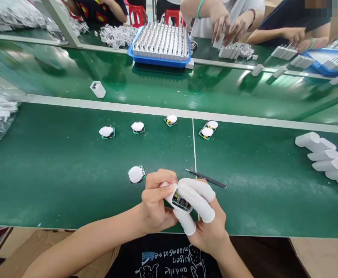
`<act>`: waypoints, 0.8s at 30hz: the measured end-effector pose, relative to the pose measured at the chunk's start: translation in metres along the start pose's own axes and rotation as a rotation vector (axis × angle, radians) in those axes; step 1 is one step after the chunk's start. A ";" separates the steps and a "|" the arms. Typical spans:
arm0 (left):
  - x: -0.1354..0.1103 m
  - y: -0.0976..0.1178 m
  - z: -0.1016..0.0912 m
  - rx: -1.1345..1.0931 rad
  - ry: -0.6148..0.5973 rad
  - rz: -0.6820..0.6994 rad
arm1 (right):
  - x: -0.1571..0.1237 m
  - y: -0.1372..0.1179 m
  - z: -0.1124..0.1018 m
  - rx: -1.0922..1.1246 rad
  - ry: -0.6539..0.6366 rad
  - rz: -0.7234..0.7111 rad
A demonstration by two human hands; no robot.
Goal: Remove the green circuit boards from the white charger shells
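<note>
Between my two hands is a white plastic housing [169, 189], its open end facing me with a circuit board [180, 201] seated inside. My left hand [156, 200] grips the housing's left side with thumb and fingers. My right hand [203, 212], with white finger cots on thumb and two fingers, pinches it from the right around the open end. Left of my hands lies a circuit board with a round white pad [136, 174]. Black tweezers [211, 179] rest on the green bench just beyond my right hand.
Several padded circuit boards [107, 132] lie further back on the bench [55, 162]. White housings [331, 158] are grouped at right. One housing [98, 89] sits on the conveyor behind the pale rail [113, 107]. Beyond, a blue tray [160, 60] holds housings; co-workers' hands [229, 27] handle parts.
</note>
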State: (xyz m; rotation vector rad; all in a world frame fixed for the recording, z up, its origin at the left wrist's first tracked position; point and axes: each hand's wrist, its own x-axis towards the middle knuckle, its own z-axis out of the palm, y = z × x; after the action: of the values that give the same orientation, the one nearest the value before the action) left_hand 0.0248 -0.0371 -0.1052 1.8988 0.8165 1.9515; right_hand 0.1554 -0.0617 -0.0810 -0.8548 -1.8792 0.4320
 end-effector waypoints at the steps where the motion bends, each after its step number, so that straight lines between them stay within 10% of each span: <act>1: 0.001 0.000 0.000 0.003 -0.003 0.000 | 0.000 0.001 0.000 -0.002 0.007 -0.008; 24: 0.007 0.002 0.004 0.013 0.149 -0.033 | -0.003 -0.012 0.020 -0.026 0.197 0.087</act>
State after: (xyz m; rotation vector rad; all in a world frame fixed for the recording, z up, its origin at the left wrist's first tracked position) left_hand 0.0282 -0.0339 -0.0987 1.7517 0.8971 2.0913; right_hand 0.1337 -0.0710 -0.0841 -0.9635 -1.6747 0.3633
